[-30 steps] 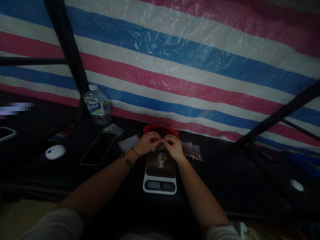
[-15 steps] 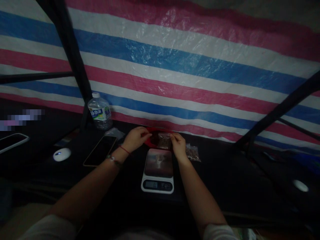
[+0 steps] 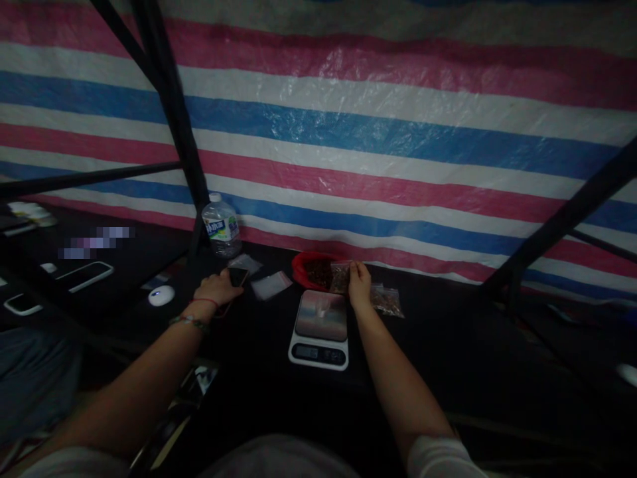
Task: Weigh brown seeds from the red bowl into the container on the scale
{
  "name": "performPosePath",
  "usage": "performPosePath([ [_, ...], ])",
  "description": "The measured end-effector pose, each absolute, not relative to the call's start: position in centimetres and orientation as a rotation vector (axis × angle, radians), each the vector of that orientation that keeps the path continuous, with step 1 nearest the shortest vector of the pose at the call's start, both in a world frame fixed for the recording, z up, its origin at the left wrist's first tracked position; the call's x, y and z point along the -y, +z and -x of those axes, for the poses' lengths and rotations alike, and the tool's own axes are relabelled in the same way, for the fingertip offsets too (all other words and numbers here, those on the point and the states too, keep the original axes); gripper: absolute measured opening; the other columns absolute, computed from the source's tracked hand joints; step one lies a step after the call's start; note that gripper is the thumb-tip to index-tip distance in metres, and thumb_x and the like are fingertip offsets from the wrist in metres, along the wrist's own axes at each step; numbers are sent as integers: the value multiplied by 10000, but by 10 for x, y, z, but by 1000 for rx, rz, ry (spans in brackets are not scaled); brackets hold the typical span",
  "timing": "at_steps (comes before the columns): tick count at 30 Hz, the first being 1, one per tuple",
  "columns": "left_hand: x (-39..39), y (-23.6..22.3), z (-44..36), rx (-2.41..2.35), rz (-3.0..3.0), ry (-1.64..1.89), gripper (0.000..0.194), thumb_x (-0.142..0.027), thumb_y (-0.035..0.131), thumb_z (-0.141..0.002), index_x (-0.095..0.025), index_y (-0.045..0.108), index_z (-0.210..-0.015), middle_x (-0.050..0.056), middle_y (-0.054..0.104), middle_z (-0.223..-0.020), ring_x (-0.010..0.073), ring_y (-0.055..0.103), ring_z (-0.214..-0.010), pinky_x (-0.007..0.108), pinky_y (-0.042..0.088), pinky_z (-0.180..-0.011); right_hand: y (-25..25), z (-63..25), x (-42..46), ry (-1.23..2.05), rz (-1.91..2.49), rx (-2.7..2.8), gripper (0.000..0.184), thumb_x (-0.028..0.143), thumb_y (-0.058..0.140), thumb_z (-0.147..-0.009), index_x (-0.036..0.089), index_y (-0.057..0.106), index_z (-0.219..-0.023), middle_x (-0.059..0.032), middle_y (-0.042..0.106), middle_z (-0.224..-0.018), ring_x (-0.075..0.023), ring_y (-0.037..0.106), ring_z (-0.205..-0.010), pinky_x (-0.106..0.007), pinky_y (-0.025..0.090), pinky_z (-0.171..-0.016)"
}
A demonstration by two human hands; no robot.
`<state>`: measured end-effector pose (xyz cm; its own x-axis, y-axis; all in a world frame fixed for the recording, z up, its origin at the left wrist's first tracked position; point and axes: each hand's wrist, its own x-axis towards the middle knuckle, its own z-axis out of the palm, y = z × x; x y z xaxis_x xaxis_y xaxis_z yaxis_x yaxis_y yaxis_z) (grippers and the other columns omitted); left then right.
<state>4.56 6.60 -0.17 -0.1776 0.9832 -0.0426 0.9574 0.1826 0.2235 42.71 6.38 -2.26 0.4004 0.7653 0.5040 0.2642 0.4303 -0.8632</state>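
Note:
My right hand (image 3: 359, 282) pinches the upper right corner of a small clear zip bag (image 3: 340, 277) partly filled with brown bits. The bag hangs just behind the kitchen scale (image 3: 321, 317), in front of a red container (image 3: 300, 271) of brown granules. Far to the left, my left hand (image 3: 217, 289) is closed over a dark smartphone (image 3: 239, 275), hiding much of it. Two more zip bags with brown contents (image 3: 388, 302) lie right of my right hand. A flat, pale zip bag (image 3: 271, 285) rests between my left hand and the scale. The scale's plate bears nothing.
A large clear bottle (image 3: 220, 229) stands behind my left hand, with more plastic bags (image 3: 245, 263) at its foot. A white rounded device (image 3: 162, 295) and another phone (image 3: 89, 275) are on the left. Black frame bars (image 3: 179, 126) and striped sheeting (image 3: 378, 172) border the table.
My left hand has gone from beside the red container, leftward to the phone. My right hand still holds the filled bag, now turned slightly. The camera view has shifted left.

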Motion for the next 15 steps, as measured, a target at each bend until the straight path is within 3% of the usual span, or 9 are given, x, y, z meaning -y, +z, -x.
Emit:
performPosePath([
  [4, -61, 0, -51, -2284, -1898, 82, 770, -578, 571, -696, -108, 453, -1295, 246, 618, -1165, 403, 593, -1067, 435, 462, -844, -25, -426, -64, 403, 1120, 1190, 373, 475, 466, -858, 154, 652, -883, -41, 651, -845, -179, 574, -803, -294, 433, -785],
  [8, -56, -5, -33, -2189, -1929, 241, 888, -670, 530, -709, -119, 374, -1388, 215, 625, -1190, 371, 618, -1041, 396, 473, -833, -24, -428, -63, 391, 1128, 1176, 382, 482, 469, -852, 151, 657, -877, -39, 657, -828, -181, 571, -788, -289, 432, -769],
  [11, -50, -8, -6, -2146, -1867, 356, 830, -743, 439, -732, -107, 534, -1257, 194, 607, -1235, 349, 595, -1098, 374, 468, -865, -23, -430, -64, 375, 1135, 1157, 383, 492, 476, -849, 148, 647, -848, -39, 645, -811, -177, 549, -774, -284, 422, -755],
  [15, -35, 2, 24, -2048, -1643, 240, 764, -770, 461, -714, -102, 638, -1039, 147, 683, -1044, 299, 636, -957, 340, 475, -786, -24, -432, -64, 368, 1124, 1151, 389, 504, 473, -852, 151, 632, -811, -28, 620, -783, -165, 524, -746, -280, 411, -732],
])
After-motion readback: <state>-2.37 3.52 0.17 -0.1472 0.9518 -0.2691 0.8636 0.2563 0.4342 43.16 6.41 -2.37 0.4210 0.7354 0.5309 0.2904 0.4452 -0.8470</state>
